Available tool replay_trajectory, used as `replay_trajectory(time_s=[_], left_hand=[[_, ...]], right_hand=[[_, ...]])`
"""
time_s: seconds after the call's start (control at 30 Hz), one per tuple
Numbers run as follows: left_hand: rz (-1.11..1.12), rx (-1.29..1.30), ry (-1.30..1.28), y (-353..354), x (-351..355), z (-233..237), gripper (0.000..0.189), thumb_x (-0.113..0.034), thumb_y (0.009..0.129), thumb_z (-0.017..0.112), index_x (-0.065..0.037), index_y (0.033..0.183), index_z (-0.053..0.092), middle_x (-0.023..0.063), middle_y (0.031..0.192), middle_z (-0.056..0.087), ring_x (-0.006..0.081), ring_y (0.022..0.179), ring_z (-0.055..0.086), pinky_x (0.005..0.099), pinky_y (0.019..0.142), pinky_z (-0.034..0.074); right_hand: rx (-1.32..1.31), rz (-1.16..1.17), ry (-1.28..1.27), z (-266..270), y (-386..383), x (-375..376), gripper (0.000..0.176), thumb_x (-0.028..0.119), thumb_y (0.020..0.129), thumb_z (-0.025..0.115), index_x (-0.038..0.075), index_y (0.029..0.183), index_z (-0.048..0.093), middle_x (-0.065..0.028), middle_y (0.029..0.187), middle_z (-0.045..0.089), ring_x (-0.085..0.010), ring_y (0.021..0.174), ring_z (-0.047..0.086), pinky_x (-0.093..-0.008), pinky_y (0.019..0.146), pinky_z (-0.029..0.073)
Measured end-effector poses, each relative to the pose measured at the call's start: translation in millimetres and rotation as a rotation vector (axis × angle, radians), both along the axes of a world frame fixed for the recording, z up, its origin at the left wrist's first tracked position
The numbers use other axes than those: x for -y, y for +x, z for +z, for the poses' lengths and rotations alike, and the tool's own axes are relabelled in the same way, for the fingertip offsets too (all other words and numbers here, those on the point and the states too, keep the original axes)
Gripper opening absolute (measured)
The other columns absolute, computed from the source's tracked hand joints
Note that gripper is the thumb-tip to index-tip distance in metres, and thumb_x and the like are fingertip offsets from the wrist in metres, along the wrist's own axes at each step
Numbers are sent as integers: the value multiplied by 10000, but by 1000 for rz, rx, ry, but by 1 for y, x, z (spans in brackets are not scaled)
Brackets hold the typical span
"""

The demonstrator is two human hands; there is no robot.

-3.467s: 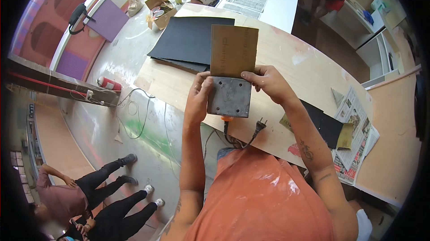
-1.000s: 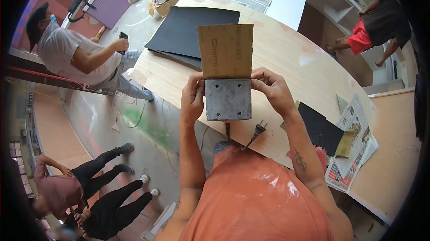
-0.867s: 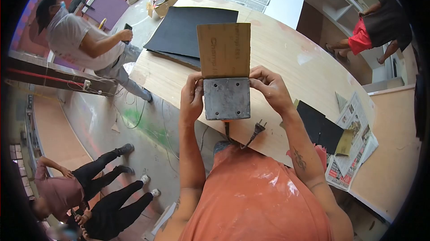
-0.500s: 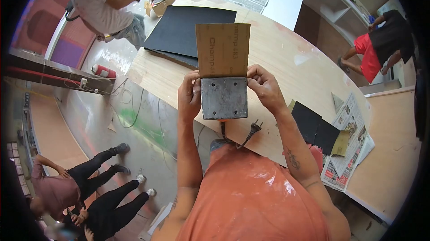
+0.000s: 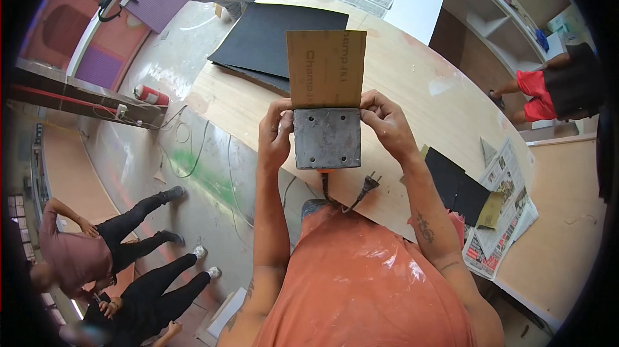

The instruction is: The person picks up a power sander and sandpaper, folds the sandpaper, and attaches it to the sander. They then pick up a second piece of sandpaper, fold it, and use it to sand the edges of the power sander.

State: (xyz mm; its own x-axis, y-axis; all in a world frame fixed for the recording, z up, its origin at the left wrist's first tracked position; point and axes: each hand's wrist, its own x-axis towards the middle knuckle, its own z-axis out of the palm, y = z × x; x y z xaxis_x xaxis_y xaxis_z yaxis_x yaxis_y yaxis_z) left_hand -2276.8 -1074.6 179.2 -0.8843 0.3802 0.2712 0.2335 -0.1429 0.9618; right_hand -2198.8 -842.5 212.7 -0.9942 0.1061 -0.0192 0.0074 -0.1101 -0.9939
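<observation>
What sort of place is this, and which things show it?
Probably a woodworking or finishing workshop: an upturned corded sander, brown-backed sandpaper against it, and newspaper on the wooden table.

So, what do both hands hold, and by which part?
A gray pad and brown sheet, where they meet: left hand at the left corner, right hand at the right.

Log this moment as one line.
left hand: gripping sander | right hand: gripping sander | sander: holed face up, uncovered | sandpaper: printed side showing, at sander's far edge | plug: prongs bare
</observation>
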Motion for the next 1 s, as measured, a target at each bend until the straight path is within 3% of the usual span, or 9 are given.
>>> replay_trajectory(time_s=[0.23,0.33,0.43,0.67,1.0], left_hand=[[-31,147,94,-3,0,-1,189,-158,1019,485,-40,1130,583,12,979,610,54,842,546,201,688,467],[-89,219,86,-6,6,-5,181,-149,1019,481,-43,1121,586,5,960,608,49,836,544,210,696,473],[-87,247,65,-5,6,-1,174,-136,1018,472,-40,1108,587,-3,941,602,48,828,543,217,700,476],[-47,173,39,-4,4,-6,173,-89,1011,452,-24,1095,588,-5,903,593,46,813,540,219,683,485],[-126,139,60,-6,1,4,190,-82,1011,454,-11,1128,585,24,963,612,75,858,571,244,735,524]], right_hand=[[38,38,79,1,-2,-5,114,30,899,580,-7,1005,602,-33,924,622,-98,867,568,-249,809,465],[26,31,29,5,-1,-2,91,22,894,559,12,967,612,21,885,580,-62,834,514,-225,800,423],[11,27,82,3,-3,-4,115,38,889,584,-11,991,605,-30,913,617,-97,858,570,-246,796,464],[60,32,101,3,-2,-7,107,38,892,584,-14,984,605,-34,913,616,-100,869,568,-252,791,463],[28,154,90,9,-4,-19,172,83,970,530,-40,1077,583,-89,1016,635,-156,976,603,-323,911,491]])
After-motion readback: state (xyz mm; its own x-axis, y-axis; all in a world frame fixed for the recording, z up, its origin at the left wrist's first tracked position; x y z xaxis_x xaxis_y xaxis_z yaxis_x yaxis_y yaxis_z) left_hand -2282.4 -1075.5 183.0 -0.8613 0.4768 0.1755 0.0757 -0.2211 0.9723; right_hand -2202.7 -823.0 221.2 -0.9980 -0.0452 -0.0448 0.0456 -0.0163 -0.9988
